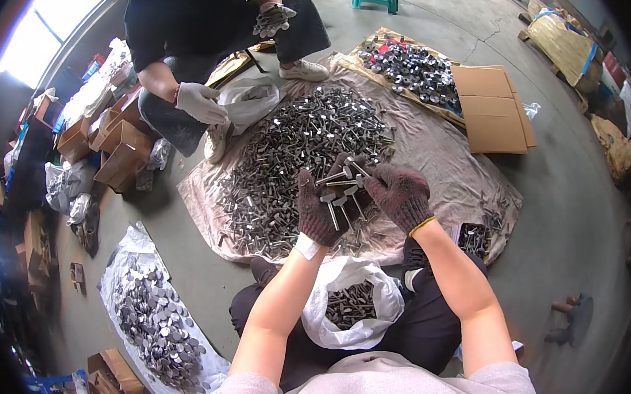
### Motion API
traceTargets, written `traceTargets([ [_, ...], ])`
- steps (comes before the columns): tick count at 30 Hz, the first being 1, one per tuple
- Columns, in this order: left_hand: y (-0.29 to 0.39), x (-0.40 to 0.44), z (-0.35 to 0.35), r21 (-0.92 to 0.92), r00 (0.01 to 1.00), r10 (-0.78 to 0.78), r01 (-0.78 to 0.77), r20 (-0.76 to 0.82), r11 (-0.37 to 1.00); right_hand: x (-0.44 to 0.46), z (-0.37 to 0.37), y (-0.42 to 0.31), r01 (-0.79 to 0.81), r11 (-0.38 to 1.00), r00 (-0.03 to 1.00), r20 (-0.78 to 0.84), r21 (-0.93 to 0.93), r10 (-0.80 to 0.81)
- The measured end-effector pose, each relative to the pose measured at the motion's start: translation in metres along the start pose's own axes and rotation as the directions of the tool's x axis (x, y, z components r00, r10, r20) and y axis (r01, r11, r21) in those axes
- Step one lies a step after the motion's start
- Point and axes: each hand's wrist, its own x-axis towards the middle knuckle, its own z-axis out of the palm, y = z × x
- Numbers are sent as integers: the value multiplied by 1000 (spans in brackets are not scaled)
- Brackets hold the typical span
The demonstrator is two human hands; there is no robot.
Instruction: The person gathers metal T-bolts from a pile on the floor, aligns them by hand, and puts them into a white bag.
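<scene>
Several metal bolts with flat round heads (338, 212) lie across the palm of my left hand (320, 210), which wears a dark knitted glove. My right hand (402, 194), gloved the same way, pinches the head end of one bolt (360, 168) at the upper edge of that group. Both hands are above a large heap of similar metal pieces (280, 172) on a stained cloth (442, 165). Below them, between my legs, an open white bag (314, 314) holds more dark bolts (352, 304).
A co-worker (188, 27) in white gloves sits beyond the heap, near another white bag (251, 97). Round metal parts (419, 74) and flattened cardboard (491, 110) lie at the back right. Flat discs (156, 325) cover a sheet at the lower left. A small box of bolts (473, 239) stands right.
</scene>
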Motion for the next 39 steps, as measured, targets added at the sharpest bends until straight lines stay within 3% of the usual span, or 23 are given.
traceTargets([
  [3,-2,-1,4,62,999,13,-11,-46,998,1,-3,0,-64,997,990,129,37,59],
  [5,-2,-2,4,42,1000,-5,7,-29,999,-1,2,2,42,998,997,-58,-44,-44],
  [9,-1,-3,2,21,999,-34,35,-16,999,-1,3,0,59,997,989,-132,-49,-66],
  [14,-1,-2,-1,43,1000,-24,24,2,999,-3,2,-1,-27,996,998,-47,89,31],
  [17,-1,-2,0,43,1000,-8,8,-8,999,-4,-3,-2,-17,998,999,36,66,15],
  [27,0,-3,-4,30,1000,-3,4,-24,1000,0,-7,-5,-15,1000,997,76,19,13],
  [29,-2,-2,-5,53,1000,-9,9,-3,999,-1,0,-4,-65,995,996,-63,-76,61],
  [33,-9,-5,-12,51,996,-83,83,-17,995,-2,7,-2,-81,997,991,-107,7,82],
  [35,-20,-9,-6,47,989,-115,120,-97,992,0,7,-3,-313,937,945,147,155,292],
  [36,-22,-10,-5,48,989,-115,120,-96,992,1,6,-5,-312,937,946,145,156,291],
  [38,-24,-10,-4,60,976,-184,192,-117,980,3,3,-8,-375,916,865,408,142,291],
  [39,-24,-10,-3,82,975,-176,188,-135,979,-2,6,-10,-389,912,876,359,128,323],
])
